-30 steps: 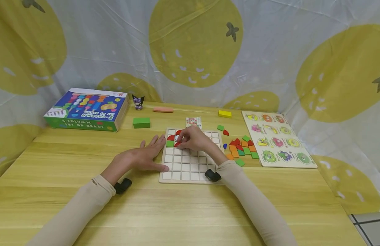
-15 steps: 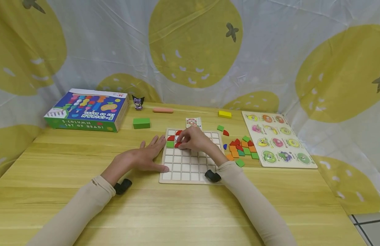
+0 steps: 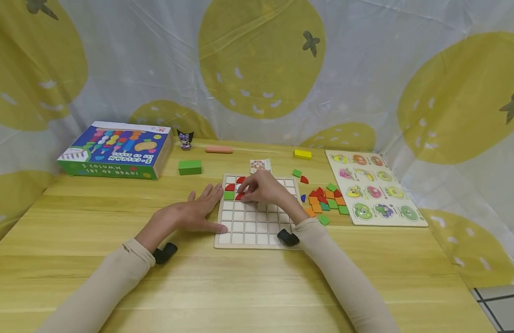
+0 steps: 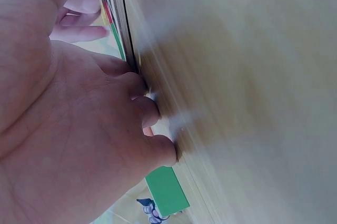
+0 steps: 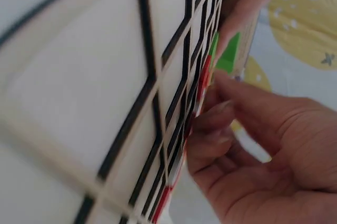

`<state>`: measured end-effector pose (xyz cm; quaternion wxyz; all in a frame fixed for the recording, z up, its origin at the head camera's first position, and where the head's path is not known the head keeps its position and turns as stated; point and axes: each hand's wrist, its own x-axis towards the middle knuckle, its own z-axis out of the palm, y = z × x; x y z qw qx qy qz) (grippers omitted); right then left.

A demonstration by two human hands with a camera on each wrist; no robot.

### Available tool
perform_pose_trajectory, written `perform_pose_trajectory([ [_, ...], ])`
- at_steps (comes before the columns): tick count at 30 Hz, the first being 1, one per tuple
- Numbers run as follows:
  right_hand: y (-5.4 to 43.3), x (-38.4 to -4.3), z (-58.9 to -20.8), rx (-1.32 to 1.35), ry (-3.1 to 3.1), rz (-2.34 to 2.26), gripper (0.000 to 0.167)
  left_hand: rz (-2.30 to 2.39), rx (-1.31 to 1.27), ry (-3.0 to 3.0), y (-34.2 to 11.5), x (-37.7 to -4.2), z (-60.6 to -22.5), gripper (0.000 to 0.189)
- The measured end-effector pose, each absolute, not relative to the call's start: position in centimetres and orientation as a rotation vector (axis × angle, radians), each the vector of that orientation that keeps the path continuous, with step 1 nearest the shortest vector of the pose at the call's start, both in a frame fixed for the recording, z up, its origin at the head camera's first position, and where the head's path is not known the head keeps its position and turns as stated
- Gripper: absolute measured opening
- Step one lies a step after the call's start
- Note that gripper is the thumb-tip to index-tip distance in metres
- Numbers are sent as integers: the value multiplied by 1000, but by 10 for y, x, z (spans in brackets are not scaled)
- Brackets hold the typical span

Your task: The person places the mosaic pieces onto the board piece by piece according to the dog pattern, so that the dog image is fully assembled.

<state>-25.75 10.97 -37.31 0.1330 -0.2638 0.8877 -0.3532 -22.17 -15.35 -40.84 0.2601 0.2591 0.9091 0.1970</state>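
Observation:
A white gridded wooden board [image 3: 250, 226] lies flat on the table. My left hand [image 3: 194, 215] rests at its left edge with fingers spread on the tabletop and thumb on the board's lower left. The fingers of my right hand [image 3: 263, 187] are curled over the upper left cells. Its thumb and fingertips are at a red curved piece [image 3: 239, 197], which they partly hide; the pinch looks close to the board. Beside them sit a green square [image 3: 229, 195], a red quarter-circle piece [image 3: 230, 187] and another red piece [image 3: 240, 179].
A small pattern card [image 3: 260, 165] lies behind the board. Loose coloured tiles [image 3: 329, 195] lie to its right, near a fruit puzzle board [image 3: 340, 185]. At the back are a beads box [image 3: 111, 150], a figurine [image 3: 185, 139], a green block [image 3: 190, 167], a pink stick [image 3: 219, 149] and a yellow block [image 3: 302, 154].
Both hands and the pieces stay in place on the board; the head view shifts only slightly.

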Motion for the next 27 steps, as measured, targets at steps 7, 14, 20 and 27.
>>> perform_pose_trajectory([
  [7,155,-261,-362,-762,2569,-1114,22,541,699,2463,-153,-223,-411,137],
  [14,220,-259,-354,-663,2608,-1141,27,537,691,2464,-153,-220,-407,135],
  [20,264,-263,-359,-612,2689,-1055,26,599,690,2443,-154,-213,-394,127],
  [27,291,-264,-365,-490,2787,-944,30,652,718,2422,-154,-213,-398,126],
])
